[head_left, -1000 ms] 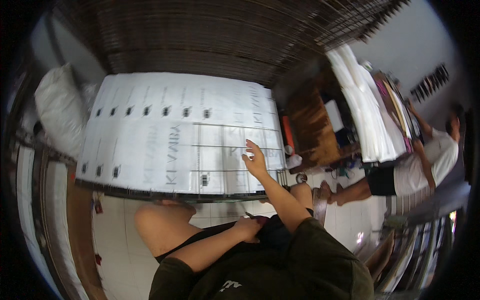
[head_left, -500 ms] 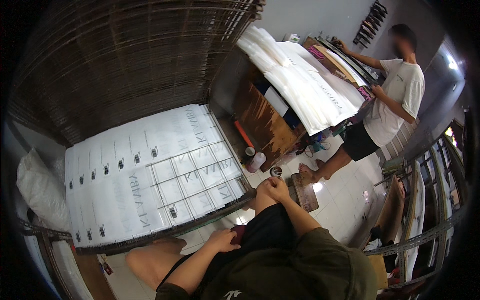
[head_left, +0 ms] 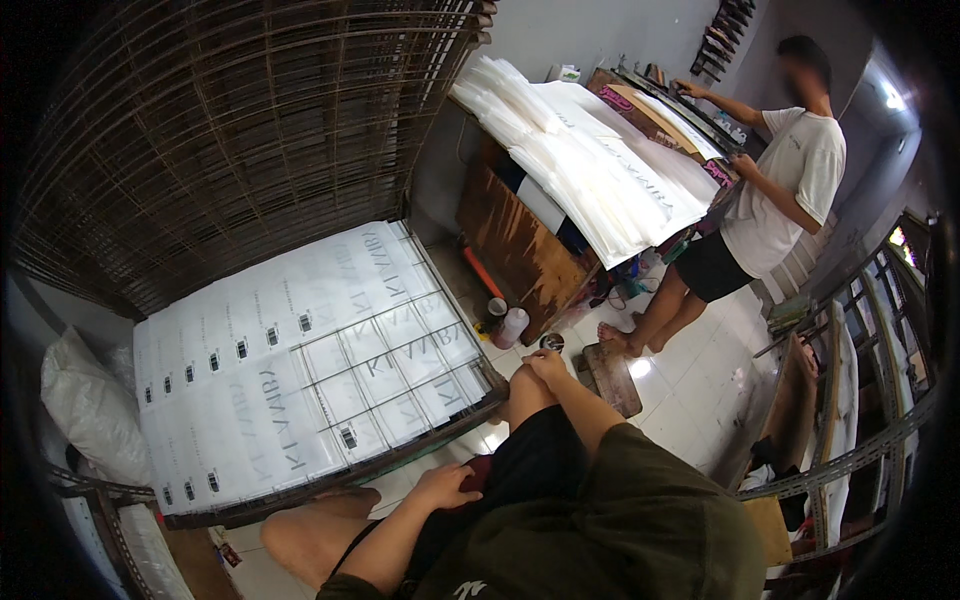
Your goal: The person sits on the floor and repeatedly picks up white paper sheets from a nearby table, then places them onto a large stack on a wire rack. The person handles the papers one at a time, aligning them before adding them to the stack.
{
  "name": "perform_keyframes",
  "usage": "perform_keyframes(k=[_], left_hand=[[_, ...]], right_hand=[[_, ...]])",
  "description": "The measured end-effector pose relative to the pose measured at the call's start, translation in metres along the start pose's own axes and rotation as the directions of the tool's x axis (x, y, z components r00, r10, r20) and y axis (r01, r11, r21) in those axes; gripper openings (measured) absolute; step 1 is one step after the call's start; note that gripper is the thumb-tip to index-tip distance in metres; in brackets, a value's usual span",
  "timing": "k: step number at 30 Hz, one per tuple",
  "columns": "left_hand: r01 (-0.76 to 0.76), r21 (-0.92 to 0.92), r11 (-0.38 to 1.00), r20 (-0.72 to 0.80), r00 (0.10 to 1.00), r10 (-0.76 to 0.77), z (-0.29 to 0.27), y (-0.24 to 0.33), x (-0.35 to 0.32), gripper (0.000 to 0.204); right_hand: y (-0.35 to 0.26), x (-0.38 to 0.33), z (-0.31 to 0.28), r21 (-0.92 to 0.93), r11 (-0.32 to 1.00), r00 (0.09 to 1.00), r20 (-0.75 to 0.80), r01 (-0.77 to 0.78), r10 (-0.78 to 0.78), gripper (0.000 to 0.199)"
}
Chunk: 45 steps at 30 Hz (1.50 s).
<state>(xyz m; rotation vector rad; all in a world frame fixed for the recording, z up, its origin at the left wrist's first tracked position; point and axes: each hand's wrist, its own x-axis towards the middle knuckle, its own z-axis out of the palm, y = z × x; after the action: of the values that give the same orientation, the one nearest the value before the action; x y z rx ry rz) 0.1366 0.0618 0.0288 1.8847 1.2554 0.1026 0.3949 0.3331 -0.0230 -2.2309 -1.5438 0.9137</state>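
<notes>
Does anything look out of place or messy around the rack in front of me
Nothing looks spilled or broken. The white printed sheets lie in overlapping rows on the wire rack. The left hand rests on the thigh, the right hand on the knee.

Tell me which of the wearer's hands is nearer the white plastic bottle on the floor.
Right. The right hand rests on the raised knee just below the white plastic bottle; the left hand lies on the lap, farther back.

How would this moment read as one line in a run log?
left hand: resting on lap | right hand: resting on knee | wire rack: printed sheets laid flat | other person: at table
</notes>
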Motion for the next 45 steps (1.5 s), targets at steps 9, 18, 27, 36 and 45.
perform_keyframes(k=[9,18,27,36,45], left_hand=[[0.002,-0.022,1.0,-0.027,1.0,-0.002,0.006,-0.008,-0.002,0.06],[0.0,-0.024,1.0,-0.03,1.0,-0.001,0.005,-0.008,-0.004,0.059],[-0.006,-0.04,0.999,-0.028,1.0,0.005,0.003,-0.009,-0.002,0.06],[0.006,-0.093,0.996,-0.025,1.0,-0.009,0.011,-0.018,0.001,0.06],[0.005,-0.083,0.997,-0.007,1.0,-0.005,-0.001,-0.015,0.008,0.062]], right_hand=[[-0.048,-0.036,-0.01,-0.264,0.96,0.996,-0.038,-0.091,0.084,0.047],[-0.04,-0.032,-0.009,-0.323,0.946,1.0,-0.02,0.014,-0.022,0.045],[-0.035,-0.047,-0.003,-0.017,0.887,0.876,-0.147,0.462,-0.46,0.028],[-0.184,-0.138,-0.124,0.499,0.218,0.417,-0.33,0.839,-0.847,0.026],[-0.275,0.049,-0.344,0.833,-0.149,0.833,-0.548,0.533,-0.082,0.09]])
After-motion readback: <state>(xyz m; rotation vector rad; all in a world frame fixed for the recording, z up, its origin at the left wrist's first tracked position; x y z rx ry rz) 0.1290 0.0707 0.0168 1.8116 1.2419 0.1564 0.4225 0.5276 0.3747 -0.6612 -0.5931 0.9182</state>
